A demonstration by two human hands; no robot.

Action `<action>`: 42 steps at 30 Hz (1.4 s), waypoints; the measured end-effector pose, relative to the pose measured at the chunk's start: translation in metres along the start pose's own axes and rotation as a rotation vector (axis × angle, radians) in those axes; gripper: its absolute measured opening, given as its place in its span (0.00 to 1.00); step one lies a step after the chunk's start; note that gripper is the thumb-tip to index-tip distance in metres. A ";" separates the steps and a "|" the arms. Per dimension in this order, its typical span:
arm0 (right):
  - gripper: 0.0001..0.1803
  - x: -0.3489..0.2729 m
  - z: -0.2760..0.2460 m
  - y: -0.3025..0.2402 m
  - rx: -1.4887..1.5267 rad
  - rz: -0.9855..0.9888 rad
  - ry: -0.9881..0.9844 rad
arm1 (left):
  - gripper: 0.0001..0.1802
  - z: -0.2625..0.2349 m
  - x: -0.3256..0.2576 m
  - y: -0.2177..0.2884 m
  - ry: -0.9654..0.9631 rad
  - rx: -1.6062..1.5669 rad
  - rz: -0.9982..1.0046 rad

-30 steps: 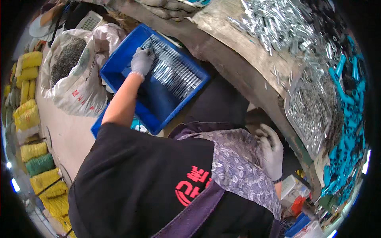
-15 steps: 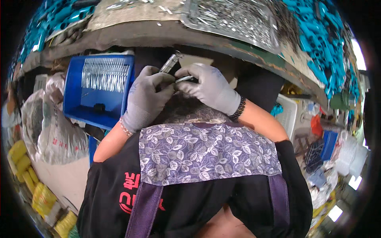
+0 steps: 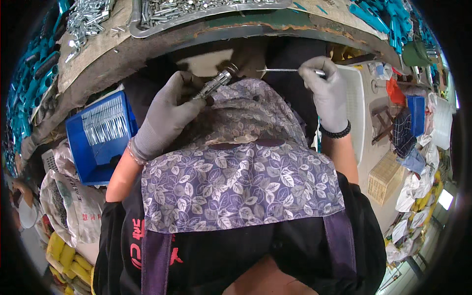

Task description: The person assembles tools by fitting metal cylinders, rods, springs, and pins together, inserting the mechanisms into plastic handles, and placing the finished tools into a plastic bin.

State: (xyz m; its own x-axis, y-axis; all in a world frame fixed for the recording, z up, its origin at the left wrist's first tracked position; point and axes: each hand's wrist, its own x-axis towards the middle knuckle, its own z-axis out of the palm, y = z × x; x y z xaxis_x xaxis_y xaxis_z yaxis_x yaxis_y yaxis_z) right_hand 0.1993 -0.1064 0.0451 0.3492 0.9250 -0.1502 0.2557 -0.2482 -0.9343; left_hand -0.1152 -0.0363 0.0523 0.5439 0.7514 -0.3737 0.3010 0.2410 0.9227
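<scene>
Wrapped in a grey glove, my left hand point(image 3: 167, 115) is closed around a silver, slotted metal cylinder point(image 3: 215, 85) with a small curved piece at its far end. My right hand point(image 3: 327, 91), gloved too, is raised to the right and pinches a thin metal rod point(image 3: 282, 70). The rod points left toward the cylinder, and the two are apart. A thicker silver end of the rod shows at my fingers. Below both hands lies the leaf-patterned apron point(image 3: 246, 182) over my lap.
To the left, a blue bin point(image 3: 101, 157) holds a row of slim metal rods point(image 3: 104, 122). Ahead, the bench edge point(image 3: 295, 28) curves across, carrying a metal tray point(image 3: 135, 22) of small parts and teal pieces point(image 3: 393, 24). A white crate point(image 3: 358, 113) stands at right, near a wicker box point(image 3: 386, 177).
My right hand has moved away from the left to the right, taking the thin rod with it. The left hand keeps the cylinder. The whole view has shifted.
</scene>
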 end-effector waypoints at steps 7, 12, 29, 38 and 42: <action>0.09 0.012 0.031 -0.021 -0.021 -0.222 -0.250 | 0.14 -0.005 -0.003 -0.006 -0.111 -0.361 -0.036; 0.10 0.015 0.043 -0.022 0.020 -0.183 -0.355 | 0.12 -0.006 -0.006 -0.001 -0.089 -0.299 -0.055; 0.10 0.010 0.052 -0.012 0.006 -0.258 -0.327 | 0.09 0.010 0.005 -0.003 -0.129 -0.397 -0.063; 0.09 0.007 0.065 -0.006 0.195 -0.292 -0.467 | 0.09 0.013 0.009 0.007 -0.121 -0.495 -0.254; 0.07 0.010 0.071 0.004 0.163 -0.436 -0.441 | 0.07 0.009 0.010 0.000 -0.137 -0.517 -0.246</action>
State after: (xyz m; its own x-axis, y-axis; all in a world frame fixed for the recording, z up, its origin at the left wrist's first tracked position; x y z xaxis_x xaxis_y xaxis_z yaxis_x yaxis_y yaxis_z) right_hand 0.1395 -0.0777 0.0173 -0.1683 0.9713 0.1682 0.1377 0.1921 -0.9717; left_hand -0.1033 -0.0344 0.0478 0.6130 0.5575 -0.5598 0.0288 0.6923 0.7210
